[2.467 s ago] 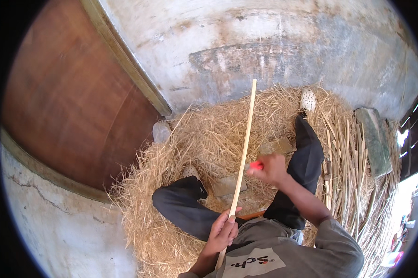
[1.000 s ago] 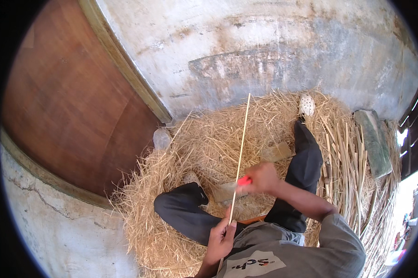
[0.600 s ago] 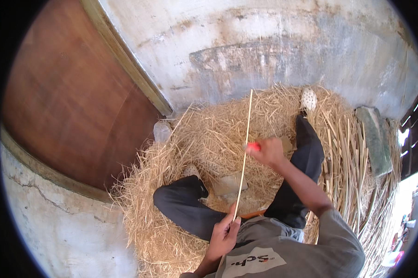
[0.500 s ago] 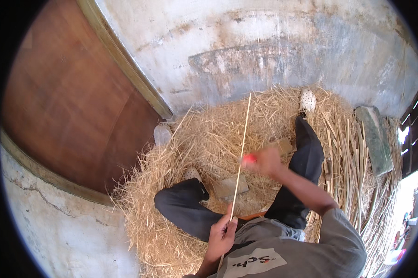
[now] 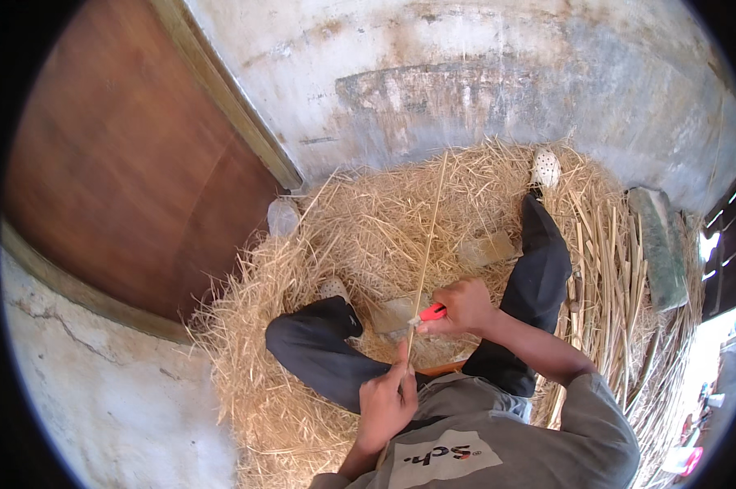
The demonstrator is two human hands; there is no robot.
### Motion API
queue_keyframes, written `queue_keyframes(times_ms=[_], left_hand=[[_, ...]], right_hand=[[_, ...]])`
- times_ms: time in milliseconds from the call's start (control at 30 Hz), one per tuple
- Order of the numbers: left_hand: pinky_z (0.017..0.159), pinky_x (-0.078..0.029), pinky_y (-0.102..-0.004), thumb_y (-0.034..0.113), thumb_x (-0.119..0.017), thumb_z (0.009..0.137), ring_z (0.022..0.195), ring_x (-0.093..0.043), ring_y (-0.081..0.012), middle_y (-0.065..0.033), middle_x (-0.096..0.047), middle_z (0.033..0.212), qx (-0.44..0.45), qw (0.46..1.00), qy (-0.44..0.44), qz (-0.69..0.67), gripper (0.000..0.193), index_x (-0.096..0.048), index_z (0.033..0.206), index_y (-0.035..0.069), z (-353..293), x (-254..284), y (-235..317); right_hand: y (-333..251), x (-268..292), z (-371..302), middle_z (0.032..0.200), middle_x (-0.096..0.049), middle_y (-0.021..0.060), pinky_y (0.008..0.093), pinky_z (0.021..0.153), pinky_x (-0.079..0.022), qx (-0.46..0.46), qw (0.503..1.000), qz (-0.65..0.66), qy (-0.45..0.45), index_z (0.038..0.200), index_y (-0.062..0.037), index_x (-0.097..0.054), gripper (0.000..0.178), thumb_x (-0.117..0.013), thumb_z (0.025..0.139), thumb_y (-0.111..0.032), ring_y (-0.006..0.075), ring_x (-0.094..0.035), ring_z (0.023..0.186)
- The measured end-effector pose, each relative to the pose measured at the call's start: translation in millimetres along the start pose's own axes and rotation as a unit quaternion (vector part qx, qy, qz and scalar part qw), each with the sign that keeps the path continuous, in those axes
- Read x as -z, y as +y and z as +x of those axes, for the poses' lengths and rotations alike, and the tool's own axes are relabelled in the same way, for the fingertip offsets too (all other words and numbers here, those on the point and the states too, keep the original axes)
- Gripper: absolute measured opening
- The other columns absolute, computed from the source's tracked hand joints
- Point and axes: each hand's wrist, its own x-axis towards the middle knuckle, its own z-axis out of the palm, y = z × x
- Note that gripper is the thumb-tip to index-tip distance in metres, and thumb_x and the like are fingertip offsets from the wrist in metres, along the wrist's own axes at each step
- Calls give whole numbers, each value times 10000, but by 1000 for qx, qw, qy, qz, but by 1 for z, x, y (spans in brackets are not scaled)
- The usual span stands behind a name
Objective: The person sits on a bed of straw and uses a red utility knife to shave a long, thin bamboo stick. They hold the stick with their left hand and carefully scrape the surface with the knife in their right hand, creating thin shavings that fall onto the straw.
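Observation:
A long, thin, pale stick (image 5: 431, 231) slants from my lap up toward the wall. My left hand (image 5: 388, 405) is closed around its lower part, in front of my shirt. In my right hand (image 5: 464, 308) is a small red-handled cutter (image 5: 433, 313), the fingers wrapped round the handle. The cutter's pale tip meets the stick a short way above my left hand. The blade itself is too small to make out.
Straw shavings (image 5: 384, 212) cover the floor around my legs. Bundled long sticks (image 5: 600, 277) and a greenish stone slab (image 5: 660, 248) lie at the right. Two blocks, one a tan brick (image 5: 487, 249), sit between my legs. A brown door (image 5: 139, 171) and stained wall (image 5: 466, 90) bound the space.
My right hand has come down along the stick with the cutter, toward my left hand, and it is no longer blurred. The left hand keeps its hold on the stick.

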Motion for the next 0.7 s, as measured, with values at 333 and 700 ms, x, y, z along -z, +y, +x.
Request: queue_keyframes(times_ms=[333,700], left_hand=[[514,-471,-373,53,-543,871,526,-602,-353,-219,-541,599,32,999,20,-17,471,-510,1340,36,1,1,-1],[518,-410,-276,54,-540,909,520,-435,-119,-154,-501,630,57,993,8,-105,431,-505,1337,13,1,-8,-24]], right_hand=[[22,-14,22,464,-492,70,381,436,-420,35,995,-56,71,504,-97,-494,714,-629,627,-787,268,-544,424],[39,-35,27,487,-547,80,367,449,-445,33,992,-103,67,548,-106,-597,687,-611,643,-787,255,-582,440]])
